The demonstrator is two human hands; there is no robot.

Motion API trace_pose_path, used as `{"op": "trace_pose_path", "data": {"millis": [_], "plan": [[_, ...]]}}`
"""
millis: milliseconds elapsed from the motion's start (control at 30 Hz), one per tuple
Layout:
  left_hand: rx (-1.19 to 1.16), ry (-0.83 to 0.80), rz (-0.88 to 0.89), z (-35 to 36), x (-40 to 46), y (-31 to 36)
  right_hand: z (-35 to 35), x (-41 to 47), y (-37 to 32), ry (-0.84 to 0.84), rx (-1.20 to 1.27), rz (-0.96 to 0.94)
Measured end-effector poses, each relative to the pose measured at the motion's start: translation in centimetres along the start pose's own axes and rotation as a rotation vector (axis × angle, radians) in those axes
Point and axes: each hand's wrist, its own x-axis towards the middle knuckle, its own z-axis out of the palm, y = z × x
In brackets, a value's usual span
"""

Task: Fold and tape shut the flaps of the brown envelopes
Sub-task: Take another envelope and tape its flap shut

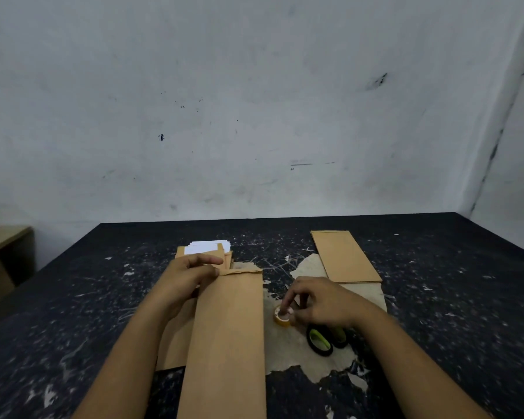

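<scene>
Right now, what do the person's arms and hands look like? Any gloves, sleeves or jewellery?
Both forearms are bare as far as the picture reaches: no sleeves show. The left hand and right hand wear no gloves, and I see no rings, watch or bracelets. Fingernails look short and unpainted, though the picture is too soft to be sure.

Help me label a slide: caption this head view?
Left hand holds the envelope flap folded; right hand pinches the tape roll.
</scene>
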Motion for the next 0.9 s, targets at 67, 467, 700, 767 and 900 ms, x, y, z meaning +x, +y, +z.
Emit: {"op": "trace_pose_path", "data": {"millis": [67, 467, 700, 767, 900], "plan": [[0.012, 0.003, -0.002, 0.2, 0.0, -0.1, 0.1, 0.0, -0.1, -0.032, -0.011, -0.008], [0.036, -0.027, -0.017, 0.7, -0.1, -0.2, 0.1, 0.2, 0.3, -0.041, -0.075, 0.008], [0.012, -0.117, -0.016, 1.8, -0.6, 0.0, -1.8, -0.2, 1.3, 0.153, 0.137, 0.008], [0.045, -0.153, 0.016, 2.5, -0.8, -0.3, -2.1, -0.3, 1.5, 0.184, 0.223, -0.012], [0.276, -0.181, 0.156, 4.2, -1.2, -0.9, -2.3, -0.3, 1.6, 0.181, 0.364, -0.044]]}}
